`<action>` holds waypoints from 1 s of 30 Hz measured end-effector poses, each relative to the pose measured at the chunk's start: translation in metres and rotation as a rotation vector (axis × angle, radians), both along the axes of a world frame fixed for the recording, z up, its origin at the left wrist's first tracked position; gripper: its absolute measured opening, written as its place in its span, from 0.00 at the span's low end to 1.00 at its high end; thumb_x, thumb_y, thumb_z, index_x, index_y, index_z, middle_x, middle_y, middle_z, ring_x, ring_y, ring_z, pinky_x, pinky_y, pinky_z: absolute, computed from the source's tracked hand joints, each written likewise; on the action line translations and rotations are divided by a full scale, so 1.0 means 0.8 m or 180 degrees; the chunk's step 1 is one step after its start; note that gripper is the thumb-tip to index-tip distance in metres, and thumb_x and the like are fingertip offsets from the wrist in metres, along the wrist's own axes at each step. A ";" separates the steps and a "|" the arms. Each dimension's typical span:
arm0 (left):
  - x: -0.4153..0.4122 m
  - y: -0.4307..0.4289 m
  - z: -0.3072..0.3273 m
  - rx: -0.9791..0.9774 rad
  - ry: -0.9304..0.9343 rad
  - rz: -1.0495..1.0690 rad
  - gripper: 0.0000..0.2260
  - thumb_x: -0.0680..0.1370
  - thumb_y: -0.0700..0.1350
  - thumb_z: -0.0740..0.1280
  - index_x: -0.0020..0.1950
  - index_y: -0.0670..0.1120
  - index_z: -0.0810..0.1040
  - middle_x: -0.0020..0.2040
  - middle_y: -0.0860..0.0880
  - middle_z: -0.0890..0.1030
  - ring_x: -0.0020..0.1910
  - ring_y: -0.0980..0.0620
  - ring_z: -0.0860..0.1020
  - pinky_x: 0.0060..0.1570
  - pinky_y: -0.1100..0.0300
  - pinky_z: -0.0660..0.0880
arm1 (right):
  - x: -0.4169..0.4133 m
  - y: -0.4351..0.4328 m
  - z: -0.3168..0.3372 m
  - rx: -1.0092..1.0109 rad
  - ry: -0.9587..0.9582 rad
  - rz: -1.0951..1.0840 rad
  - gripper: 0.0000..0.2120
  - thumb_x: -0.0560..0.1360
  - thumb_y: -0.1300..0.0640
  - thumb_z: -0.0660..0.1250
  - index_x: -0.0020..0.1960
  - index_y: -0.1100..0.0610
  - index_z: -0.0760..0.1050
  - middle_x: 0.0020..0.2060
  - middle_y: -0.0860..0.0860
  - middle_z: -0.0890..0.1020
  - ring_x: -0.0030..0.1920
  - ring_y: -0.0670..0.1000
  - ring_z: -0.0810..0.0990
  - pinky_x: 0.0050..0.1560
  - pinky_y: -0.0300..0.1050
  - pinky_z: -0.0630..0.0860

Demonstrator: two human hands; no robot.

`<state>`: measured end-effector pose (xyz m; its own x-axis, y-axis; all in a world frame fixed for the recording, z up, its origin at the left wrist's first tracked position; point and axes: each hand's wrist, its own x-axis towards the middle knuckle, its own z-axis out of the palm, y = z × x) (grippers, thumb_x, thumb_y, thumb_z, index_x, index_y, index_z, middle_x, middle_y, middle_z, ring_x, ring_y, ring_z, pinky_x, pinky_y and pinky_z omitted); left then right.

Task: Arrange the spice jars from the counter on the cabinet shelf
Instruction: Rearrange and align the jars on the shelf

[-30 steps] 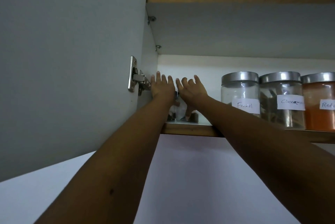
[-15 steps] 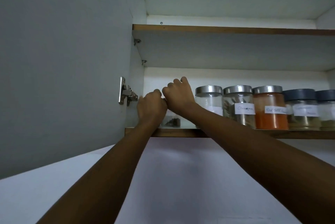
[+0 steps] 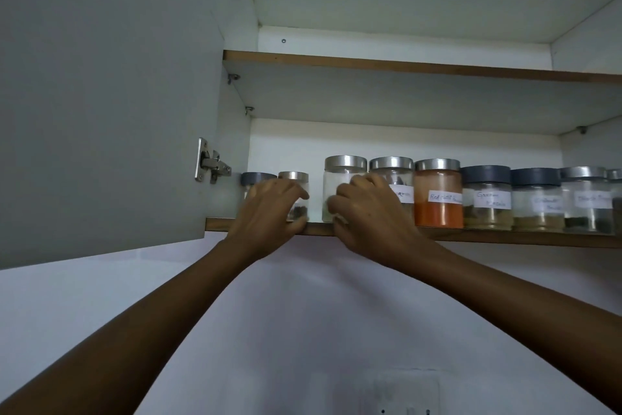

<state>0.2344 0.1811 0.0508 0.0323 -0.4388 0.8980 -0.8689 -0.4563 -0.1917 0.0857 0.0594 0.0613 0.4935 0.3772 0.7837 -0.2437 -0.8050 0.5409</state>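
Note:
A row of labelled spice jars stands on the lower cabinet shelf (image 3: 505, 237). My left hand (image 3: 269, 211) wraps around a small silver-lidded jar (image 3: 293, 176) near the shelf's left end, thumb under its base at the shelf edge. A small dark-lidded jar (image 3: 257, 177) stands just left of it, mostly hidden by the hand. My right hand (image 3: 368, 212) is curled on the front of a large silver-lidded jar (image 3: 343, 175) and covers its label. To the right stand a cinnamon jar (image 3: 392, 164), an orange red chilli jar (image 3: 437, 209) and a garam masala jar (image 3: 486, 201).
The grey cabinet door (image 3: 101, 95) hangs open on the left, its hinge (image 3: 210, 160) close to my left hand. An upper shelf (image 3: 404, 66) runs above the jars. More jars continue to the right edge. A wall socket (image 3: 405, 394) sits low on the wall.
Both hands have drawn back from deep in the shelf's left corner to its front edge. The two small jars at the left end now show. The view has tilted and widened rightwards.

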 end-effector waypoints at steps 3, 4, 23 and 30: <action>-0.004 -0.014 -0.010 0.0264 -0.0120 0.0129 0.22 0.74 0.55 0.68 0.66 0.49 0.72 0.67 0.50 0.72 0.65 0.49 0.70 0.62 0.52 0.64 | -0.024 -0.035 -0.010 0.0056 -0.0025 -0.0087 0.02 0.67 0.61 0.69 0.36 0.60 0.78 0.32 0.54 0.79 0.36 0.57 0.76 0.42 0.49 0.71; -0.005 -0.019 -0.012 0.0245 -0.0053 0.0107 0.24 0.74 0.56 0.68 0.68 0.49 0.71 0.68 0.50 0.70 0.66 0.49 0.69 0.62 0.52 0.65 | -0.030 -0.046 -0.012 0.0104 -0.0037 -0.0096 0.02 0.67 0.62 0.70 0.36 0.60 0.78 0.32 0.54 0.79 0.35 0.57 0.76 0.41 0.49 0.71; -0.012 -0.076 0.089 0.1003 0.0098 0.0498 0.51 0.60 0.60 0.78 0.74 0.44 0.56 0.71 0.45 0.66 0.69 0.46 0.64 0.70 0.48 0.57 | -0.026 -0.172 0.076 0.0520 0.0524 -0.0593 0.55 0.62 0.39 0.73 0.76 0.60 0.46 0.75 0.56 0.55 0.73 0.53 0.60 0.68 0.64 0.29; -0.008 -0.083 0.096 0.0978 -0.0044 0.0416 0.49 0.57 0.60 0.79 0.70 0.44 0.62 0.66 0.45 0.72 0.62 0.46 0.71 0.68 0.52 0.58 | -0.007 -0.165 0.096 0.0398 0.0859 -0.0747 0.47 0.57 0.39 0.77 0.66 0.59 0.60 0.55 0.53 0.73 0.59 0.53 0.72 0.68 0.64 0.30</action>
<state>0.2281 0.1150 0.1273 0.0948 -0.6820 0.7251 -0.8031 -0.4828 -0.3491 0.0802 -0.0729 0.1380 0.7502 0.1389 0.6465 -0.2915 -0.8080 0.5120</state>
